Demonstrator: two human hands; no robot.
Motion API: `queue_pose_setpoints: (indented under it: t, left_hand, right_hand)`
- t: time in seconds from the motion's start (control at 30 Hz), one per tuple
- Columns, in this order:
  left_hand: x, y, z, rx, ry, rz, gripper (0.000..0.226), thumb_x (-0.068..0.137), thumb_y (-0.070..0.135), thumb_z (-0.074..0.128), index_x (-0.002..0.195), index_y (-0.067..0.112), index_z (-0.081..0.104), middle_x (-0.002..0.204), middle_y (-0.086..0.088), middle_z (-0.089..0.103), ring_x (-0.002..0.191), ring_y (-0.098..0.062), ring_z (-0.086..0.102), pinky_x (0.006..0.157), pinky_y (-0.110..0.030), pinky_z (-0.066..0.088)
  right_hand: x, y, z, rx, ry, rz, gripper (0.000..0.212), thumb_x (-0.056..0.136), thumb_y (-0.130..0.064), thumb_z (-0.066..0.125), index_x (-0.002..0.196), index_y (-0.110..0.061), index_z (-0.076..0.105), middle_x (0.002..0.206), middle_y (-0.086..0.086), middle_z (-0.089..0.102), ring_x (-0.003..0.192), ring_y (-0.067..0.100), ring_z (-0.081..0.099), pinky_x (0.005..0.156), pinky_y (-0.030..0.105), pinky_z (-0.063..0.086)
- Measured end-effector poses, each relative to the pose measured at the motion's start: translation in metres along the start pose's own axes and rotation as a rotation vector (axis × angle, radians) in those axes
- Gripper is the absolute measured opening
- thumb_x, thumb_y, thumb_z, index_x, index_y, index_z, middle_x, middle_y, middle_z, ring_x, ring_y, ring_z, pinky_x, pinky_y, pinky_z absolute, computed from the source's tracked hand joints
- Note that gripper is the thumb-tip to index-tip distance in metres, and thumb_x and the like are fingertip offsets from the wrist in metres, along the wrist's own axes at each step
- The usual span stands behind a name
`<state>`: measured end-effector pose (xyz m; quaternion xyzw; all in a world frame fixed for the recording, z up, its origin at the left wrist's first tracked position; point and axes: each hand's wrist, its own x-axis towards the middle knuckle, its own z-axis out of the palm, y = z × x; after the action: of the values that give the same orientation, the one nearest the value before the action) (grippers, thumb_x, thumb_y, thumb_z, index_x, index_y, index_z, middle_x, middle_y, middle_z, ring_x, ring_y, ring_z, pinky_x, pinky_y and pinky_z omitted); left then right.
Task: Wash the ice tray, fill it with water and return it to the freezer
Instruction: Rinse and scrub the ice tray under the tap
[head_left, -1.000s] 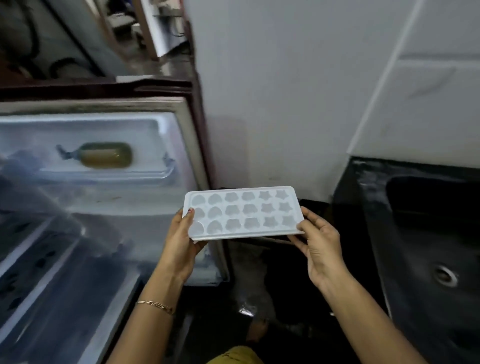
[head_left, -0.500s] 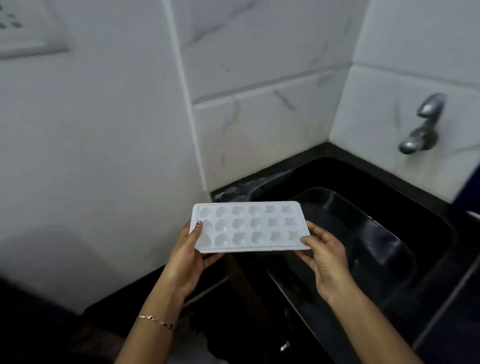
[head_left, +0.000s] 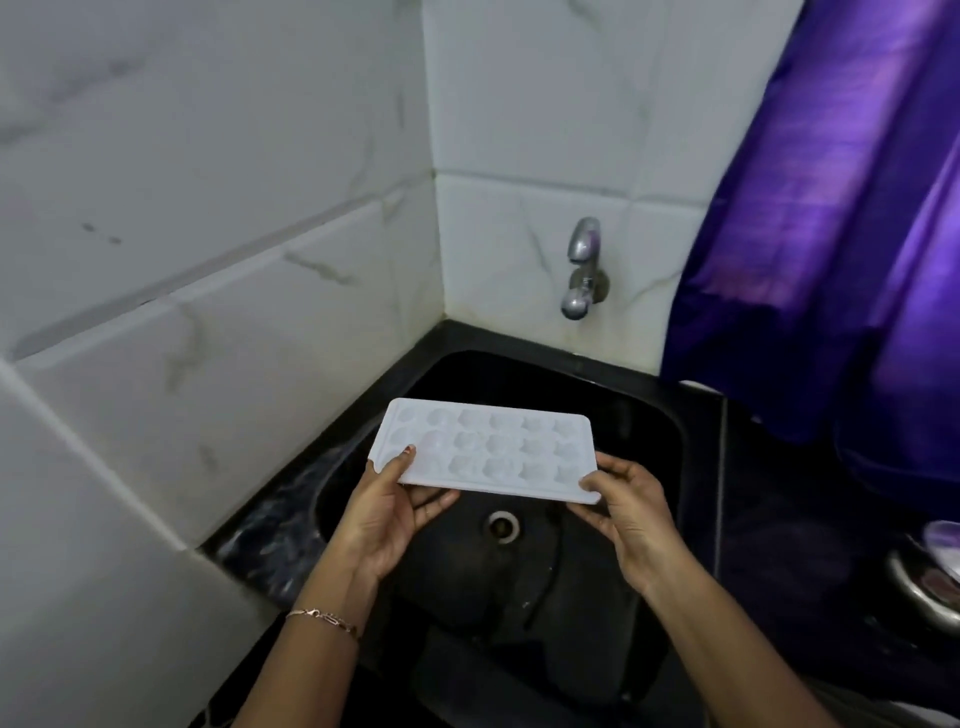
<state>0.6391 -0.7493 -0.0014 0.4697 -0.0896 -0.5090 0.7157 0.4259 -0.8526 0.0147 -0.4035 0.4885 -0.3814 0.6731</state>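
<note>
Tray (head_left: 491, 451) hangs flat over the black sink (head_left: 670, 436), below the closed tap (head_left: 581, 270), likely so runoff drains. Left hand (head_left: 387, 512) and right hand (head_left: 631, 512) pinch its short ends, fingers curled underneath, thumbs on top.

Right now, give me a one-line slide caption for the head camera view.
Both hands, left and right, hold a white plastic ice tray over a black sink below a chrome wall tap.

The tray (head_left: 493, 449) looks like matt white plastic, held above a black sink (head_left: 665, 415) with a dull sheen. Behind the sink, a shiny metal tap (head_left: 582, 270) juts from glossy marbled tiles (head_left: 260, 312); right of the tap hangs satiny purple cloth (head_left: 831, 234).
</note>
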Motion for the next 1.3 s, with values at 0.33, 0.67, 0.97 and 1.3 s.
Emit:
queue_pose_setpoints:
  t: [0.33,0.67,0.97,1.3]
  left_hand:
    - [0.074,0.006,0.053,-0.088,0.031,0.002,0.045,0.101,0.048,0.034,0.133,0.019,0.047,0.114,-0.01,0.07,0.092,-0.029,0.072,0.063,-0.041,0.061]
    - [0.127,0.018,0.07,-0.047,0.043,-0.045,0.039,0.102,0.049,0.031,0.116,0.022,0.056,0.11,-0.01,0.073,0.1,-0.032,0.07,0.081,-0.048,0.055]
    - [0.154,0.018,0.054,-0.013,-0.001,-0.062,0.04,0.101,0.05,0.032,0.121,0.024,0.056,0.112,-0.007,0.073,0.1,-0.029,0.071,0.082,-0.046,0.054]
    - [0.16,0.019,0.047,-0.032,-0.024,-0.077,0.049,0.099,0.051,0.035,0.134,0.021,0.05,0.12,-0.009,0.069,0.104,-0.03,0.069,0.071,-0.041,0.061]
  right_hand:
    - [0.11,-0.066,-0.026,-0.222,-0.072,0.024,0.011,0.093,-0.016,0.059,0.101,-0.009,0.061,0.105,0.01,0.07,0.098,0.022,0.068,0.078,0.035,0.057]
    - [0.242,-0.121,0.029,-0.277,-0.095,-0.029,0.025,0.098,-0.032,0.055,0.109,-0.01,0.061,0.124,0.019,0.062,0.115,0.03,0.061,0.094,0.035,0.053]
    - [0.28,-0.116,0.053,-0.046,-0.122,0.081,0.053,0.093,-0.034,0.061,0.127,0.005,0.05,0.115,0.019,0.063,0.091,0.027,0.067,0.075,0.032,0.057]
    - [0.291,-0.114,0.056,0.11,-0.069,0.079,0.047,0.089,-0.022,0.069,0.123,0.007,0.053,0.101,0.019,0.066,0.087,0.026,0.07,0.086,0.036,0.058]
